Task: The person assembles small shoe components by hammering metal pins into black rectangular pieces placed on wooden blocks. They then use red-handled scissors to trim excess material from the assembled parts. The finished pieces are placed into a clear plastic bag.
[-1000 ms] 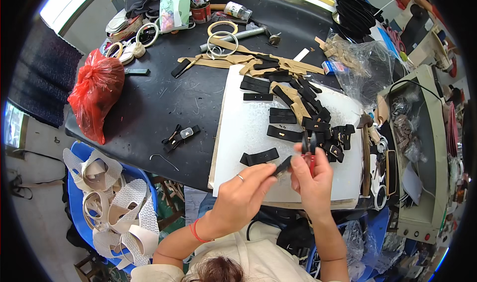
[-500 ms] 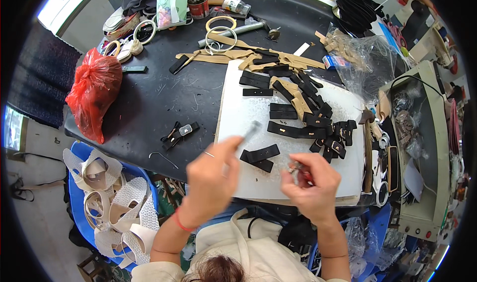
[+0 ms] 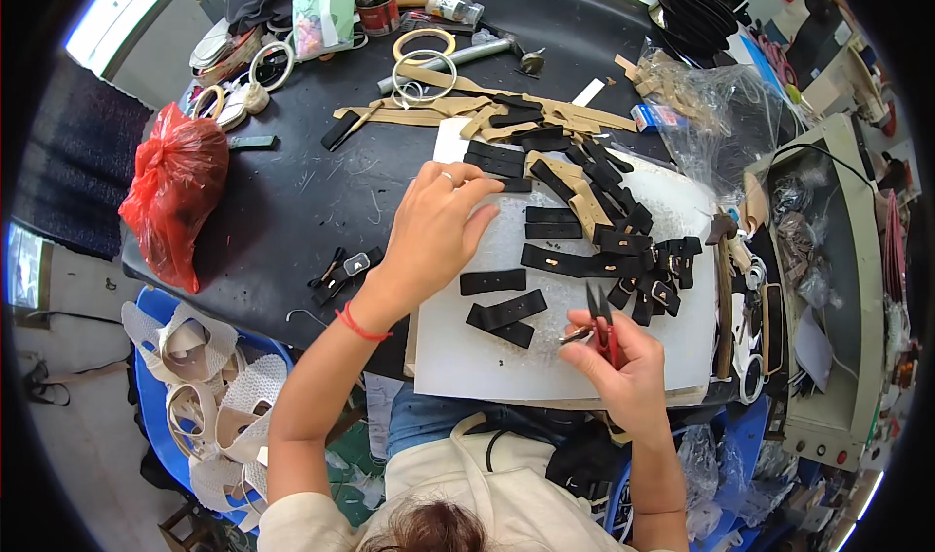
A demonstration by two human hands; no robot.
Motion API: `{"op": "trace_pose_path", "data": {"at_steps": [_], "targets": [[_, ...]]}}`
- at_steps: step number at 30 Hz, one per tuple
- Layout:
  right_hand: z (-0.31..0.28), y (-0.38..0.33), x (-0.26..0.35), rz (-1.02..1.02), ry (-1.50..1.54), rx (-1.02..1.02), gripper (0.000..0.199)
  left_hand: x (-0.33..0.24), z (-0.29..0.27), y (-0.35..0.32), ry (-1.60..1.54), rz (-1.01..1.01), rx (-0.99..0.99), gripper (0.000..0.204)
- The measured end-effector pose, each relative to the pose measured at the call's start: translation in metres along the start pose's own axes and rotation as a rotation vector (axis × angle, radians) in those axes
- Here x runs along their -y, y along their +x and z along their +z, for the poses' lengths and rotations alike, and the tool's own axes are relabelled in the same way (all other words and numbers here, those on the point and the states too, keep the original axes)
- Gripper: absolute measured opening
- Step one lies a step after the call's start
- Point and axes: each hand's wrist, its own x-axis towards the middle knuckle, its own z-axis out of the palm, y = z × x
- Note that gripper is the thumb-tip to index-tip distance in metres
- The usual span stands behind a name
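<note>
Since half a second ago the left hand (image 3: 438,229) has swung forward, open and empty, over the white cutting board (image 3: 477,357) toward the flat black leather straps (image 3: 495,162) beyond its grip, while the right hand (image 3: 623,362) holds small red-handled snips (image 3: 601,320), so the step looks like fetching the next strap, which calls for pinching one off the pile.

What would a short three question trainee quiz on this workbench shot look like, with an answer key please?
1. True or false: the right hand holds red-handled snips.
2. Which colour is the plastic bag on the dark table? A green, B red, C white.
3. Fill in: the left hand reaches over the ___ cutting board, where black straps lie.

Key: 1 true. 2 B. 3 white.
</note>
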Motion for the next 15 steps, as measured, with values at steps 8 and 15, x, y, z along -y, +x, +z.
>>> {"op": "trace_pose_path", "data": {"at_steps": [8,15], "targets": [[-0.001,0.000,0.011,0.226,0.150,0.033,0.017,0.007,0.012,0.014,0.209,0.058,0.074,0.010],[-0.004,-0.006,0.012,0.212,0.191,0.022,0.016,-0.051,-0.031,-0.009,-0.469,-0.567,0.248,0.019]]}}
